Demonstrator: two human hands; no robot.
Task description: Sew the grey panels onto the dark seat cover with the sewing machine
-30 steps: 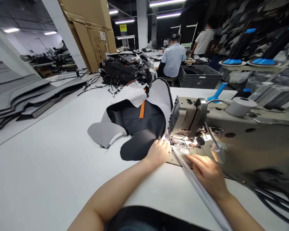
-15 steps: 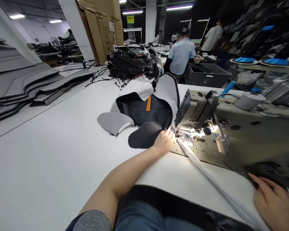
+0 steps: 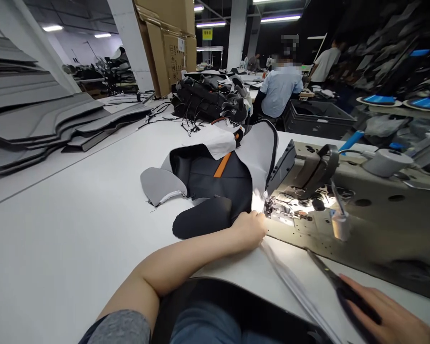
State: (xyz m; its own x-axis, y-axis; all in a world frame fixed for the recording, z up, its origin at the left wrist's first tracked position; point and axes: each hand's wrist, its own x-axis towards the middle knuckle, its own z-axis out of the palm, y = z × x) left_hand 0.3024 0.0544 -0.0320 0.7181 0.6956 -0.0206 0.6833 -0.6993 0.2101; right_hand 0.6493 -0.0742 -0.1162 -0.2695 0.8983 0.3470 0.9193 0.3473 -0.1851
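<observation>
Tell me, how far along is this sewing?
Most of the black and grey cover already lies behind the sewing machine. The left hand holds its edge at the needle; the right hand grips dark scissors. The white strip trails unstitched.

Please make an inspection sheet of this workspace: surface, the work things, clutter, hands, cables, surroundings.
Surface: white table, wide and flat.
Work things: black and grey cover piece lies at the sewing machine; a white strip runs from the needle area toward the person.
Clutter: stacked grey panels at far left; a pile of dark covers behind.
Hands: left hand rests on the cover edge by the needle; right hand holds black scissors.
Cables: black cords on the table beside the dark pile.
Surroundings: cardboard boxes; a seated person in a blue shirt.
</observation>
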